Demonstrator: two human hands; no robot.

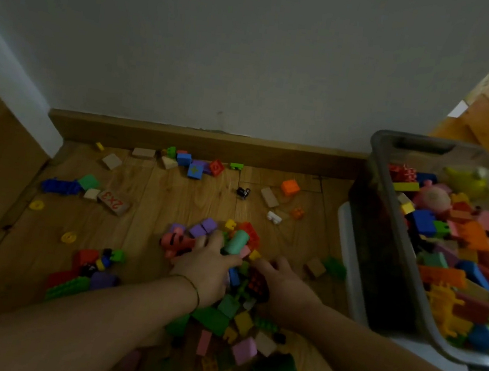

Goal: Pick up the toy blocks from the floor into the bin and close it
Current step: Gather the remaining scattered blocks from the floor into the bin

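We have both hands down in the heap of blocks [238, 304] in the near middle of the floor [174, 195], and the bin [381, 264] stands to the right of them, just past the right hand [283, 288], which is the nearer of the two. The bin's long axis runs near to far, its mouth is open and it is already well filled, so we judge the coming move is a lift and a swing to the right over its left wall. The left hand [211, 267] cups the heap from the left, fingers half curled against a mint cylinder [236, 241]; the right hand cups it from the right, fingers bent over a dark red studded block [257, 282]. In this dim, blurred view we cannot tell whether anything is off the floor yet. More blocks lie scattered far off along the skirting board [205, 145]
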